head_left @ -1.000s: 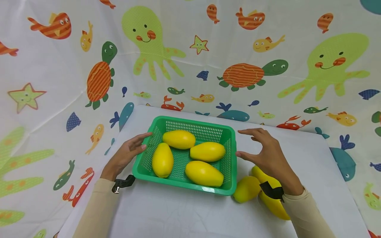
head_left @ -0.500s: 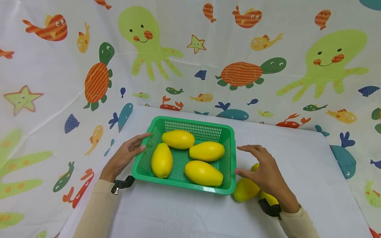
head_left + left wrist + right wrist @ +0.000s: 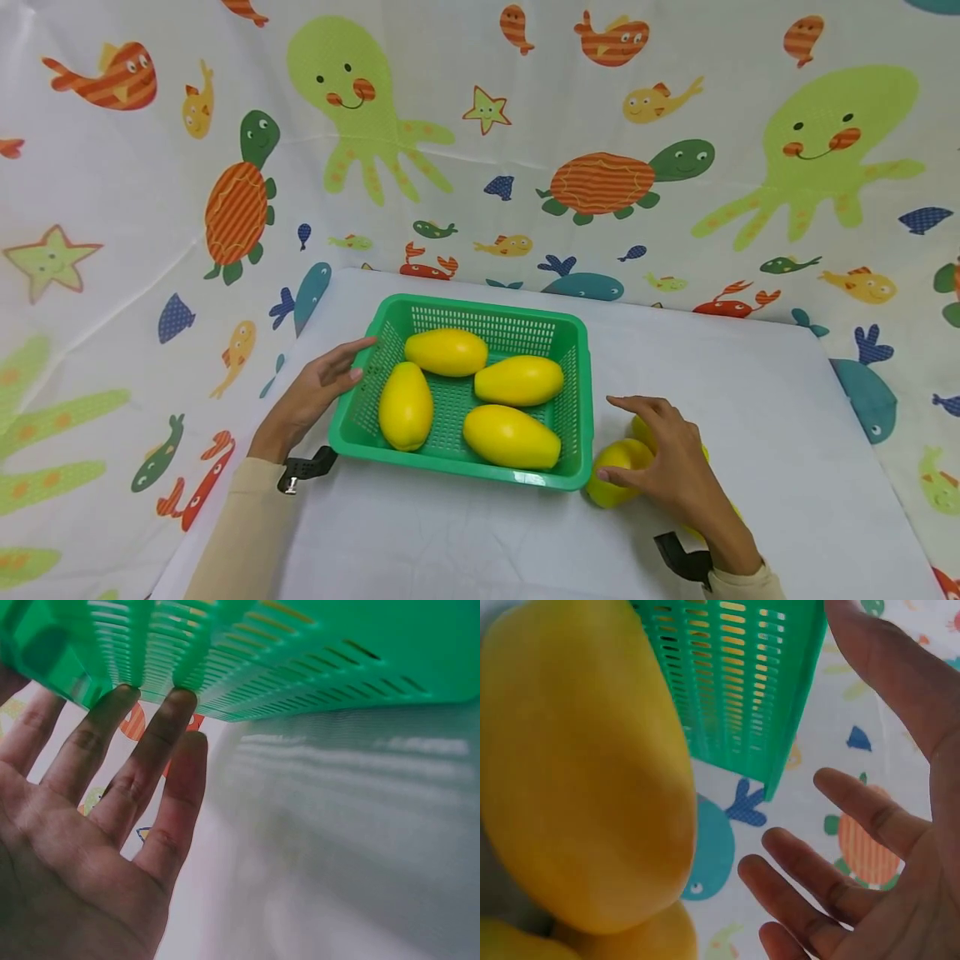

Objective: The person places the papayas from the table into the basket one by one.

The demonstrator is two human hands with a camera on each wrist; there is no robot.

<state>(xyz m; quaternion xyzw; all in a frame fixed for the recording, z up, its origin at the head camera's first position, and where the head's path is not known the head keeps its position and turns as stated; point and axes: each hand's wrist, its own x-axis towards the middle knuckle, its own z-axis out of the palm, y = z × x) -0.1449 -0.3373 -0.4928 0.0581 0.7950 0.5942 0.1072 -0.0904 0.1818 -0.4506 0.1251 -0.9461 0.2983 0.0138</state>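
A green slotted plastic basket [image 3: 450,472] sits on the white-covered table. Several smooth yellow fruits [image 3: 517,381], shaped like papayas, lie inside it. My left hand [image 3: 309,398] is at the basket's left side, fingers extended; in the left wrist view its fingertips reach the slotted wall [image 3: 300,667], and contact is hard to tell. My right hand [image 3: 675,468] hovers with thumb and fingers spread over loose yellow fruits beside the basket's right side. One such fruit [image 3: 585,765] looms large in the right wrist view, apart from the fingers. Part of that pile is hidden under the hand.
White cloth [image 3: 787,417] covers the tabletop. Behind and to the left hangs a curtain [image 3: 465,75] printed with sea animals. A black wrist strap [image 3: 307,468] is on the left wrist, another [image 3: 682,560] on the right.
My right hand has come down and nearer, from beside the basket's right rim to over the loose fruits. The left hand stays by the basket, and the view has shifted slightly.
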